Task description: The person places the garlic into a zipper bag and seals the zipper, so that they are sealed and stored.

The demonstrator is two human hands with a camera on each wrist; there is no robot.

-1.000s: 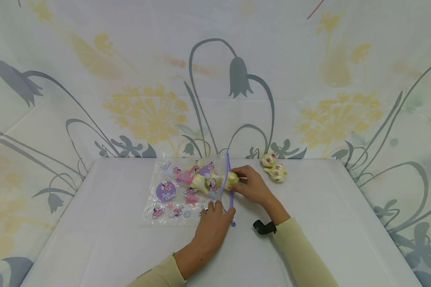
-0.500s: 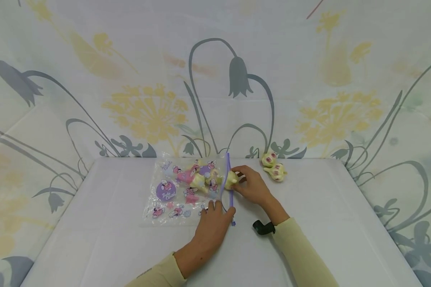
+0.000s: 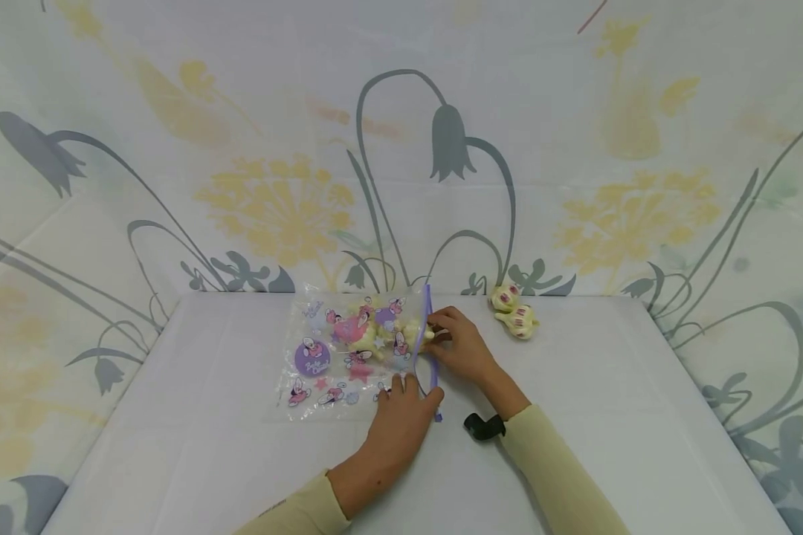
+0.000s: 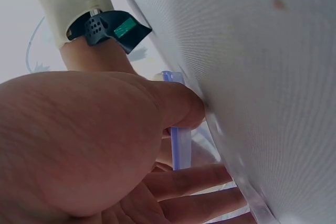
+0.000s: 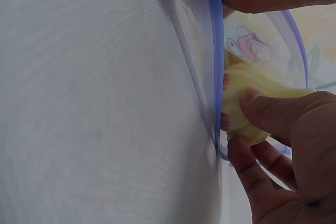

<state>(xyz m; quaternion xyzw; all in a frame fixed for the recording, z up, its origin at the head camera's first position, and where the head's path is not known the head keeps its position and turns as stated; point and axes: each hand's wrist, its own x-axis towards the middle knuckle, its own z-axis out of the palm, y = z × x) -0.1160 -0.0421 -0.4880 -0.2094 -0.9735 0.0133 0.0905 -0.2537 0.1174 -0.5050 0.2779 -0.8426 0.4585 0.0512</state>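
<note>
A clear zip bag [image 3: 314, 390] with pink and purple cartoon prints lies flat, its purple-edged mouth [image 3: 436, 375] facing right. Several pale garlic bulbs [image 3: 361, 343] show through the film. My left hand [image 3: 398, 423] rests on the lower part of the mouth, fingertips on the plastic. At the opening, my right hand [image 3: 465, 345] holds a garlic bulb [image 5: 239, 119] between thumb and fingers, mostly inside the mouth. The right wrist view shows the purple rim [image 5: 217, 77] around that bulb and its reddish marks.
Two loose garlic bulbs, one [image 3: 505, 297] behind the other [image 3: 520, 322], lie at the back right of the white table [image 3: 174, 461]. A floral cloth [image 3: 401, 186] rises behind the table. A black wrist device [image 3: 483, 427] juts from the right wrist.
My right hand has pushed the garlic bulb leftward, deeper into the bag's mouth. The left hand has stayed on the bag. The two loose bulbs have not moved.
</note>
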